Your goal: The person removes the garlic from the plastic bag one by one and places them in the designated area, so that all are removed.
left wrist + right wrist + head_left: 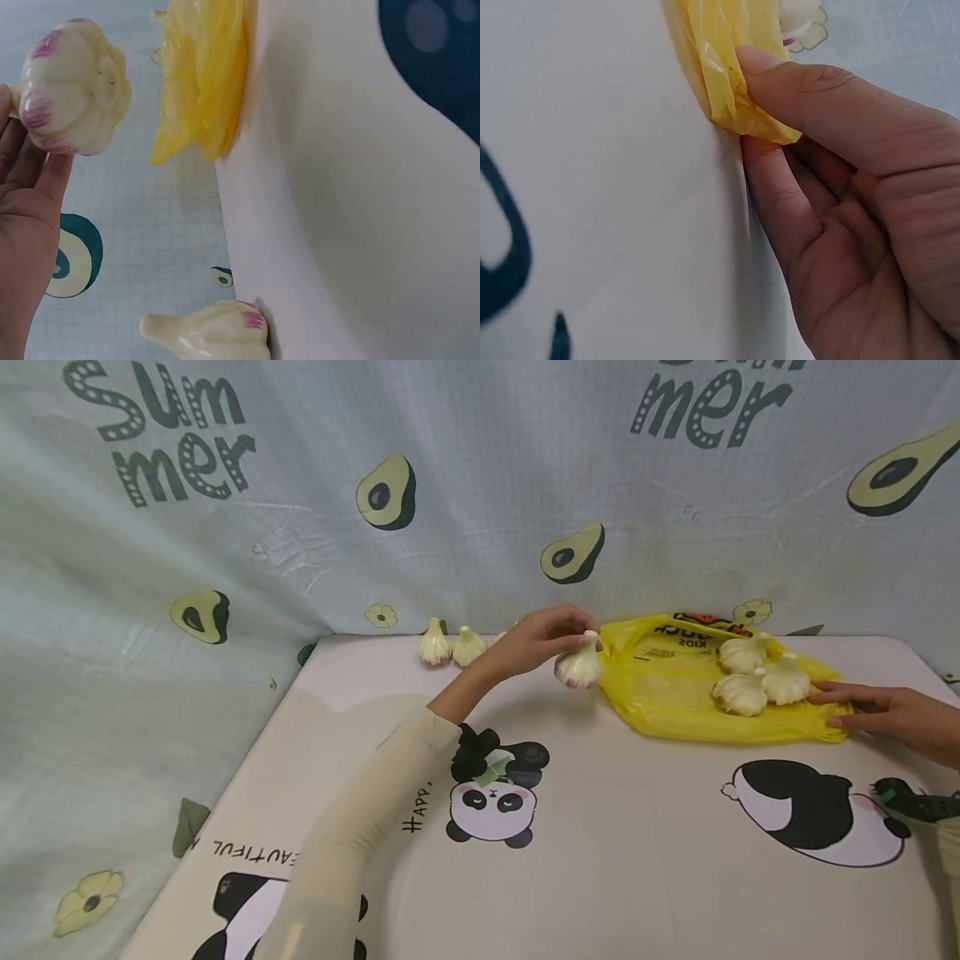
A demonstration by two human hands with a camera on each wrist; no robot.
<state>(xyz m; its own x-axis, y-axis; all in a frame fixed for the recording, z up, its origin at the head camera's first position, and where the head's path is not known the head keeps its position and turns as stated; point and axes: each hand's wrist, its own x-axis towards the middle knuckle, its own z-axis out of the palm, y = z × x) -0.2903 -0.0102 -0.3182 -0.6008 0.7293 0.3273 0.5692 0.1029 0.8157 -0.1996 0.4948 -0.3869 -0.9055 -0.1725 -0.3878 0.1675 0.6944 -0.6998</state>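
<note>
My left hand (536, 639) pinches a garlic bulb (579, 665) by its stem, just left of the yellow plastic bag (652, 693). Purple streaks mark this white bulb (71, 90) in the left wrist view. At the bag's right end, my right hand (892, 714) holds the edge; in the right wrist view the thumb (810, 94) and fingers pinch the yellow plastic (724, 82). Three garlic bulbs (740, 693) lie together on the right part of the bag.
Two more garlic bulbs (435, 645) stand at the table's back left, and another is mostly hidden behind my left hand. The panda-print tablecloth (615, 843) covers the table. An avocado-print curtain (465, 460) hangs right behind it.
</note>
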